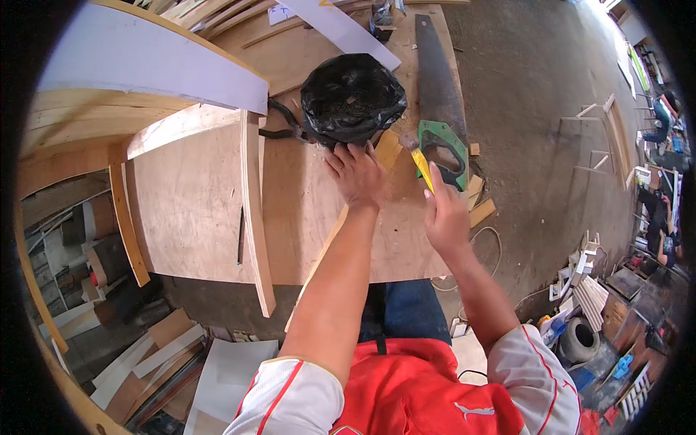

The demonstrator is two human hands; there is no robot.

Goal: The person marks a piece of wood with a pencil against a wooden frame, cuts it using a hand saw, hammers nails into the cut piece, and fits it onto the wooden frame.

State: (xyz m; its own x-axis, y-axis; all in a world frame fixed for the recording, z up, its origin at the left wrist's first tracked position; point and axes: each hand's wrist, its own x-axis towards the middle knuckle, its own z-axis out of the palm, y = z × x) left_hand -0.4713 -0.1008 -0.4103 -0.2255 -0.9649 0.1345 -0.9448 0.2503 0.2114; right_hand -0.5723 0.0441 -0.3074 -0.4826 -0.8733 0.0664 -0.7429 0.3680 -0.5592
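Observation:
A container wrapped in a black plastic bag [353, 98] rests on the plywood sheet [319, 246], with small dark bits inside that I cannot make out. Palm down, my left hand [357, 174] has its fingers apart against the bag's near side. Closed around a hammer [422, 169] by its yellow handle is my right hand [447, 220]; the hammer head points away from me, beside the green handle of a handsaw [438, 76]. Dark-handled pliers [286, 123] lie left of the bag. A narrow wooden strip [389, 148] runs beneath my left hand.
A wooden frame with white panels [159, 58] stands on the left, its upright board [254, 210] reaching over the table edge. Small wood offcuts [481, 210] lie at the right edge. On the floor are board scraps [163, 362] and a wooden stand [616, 141]. People work far right.

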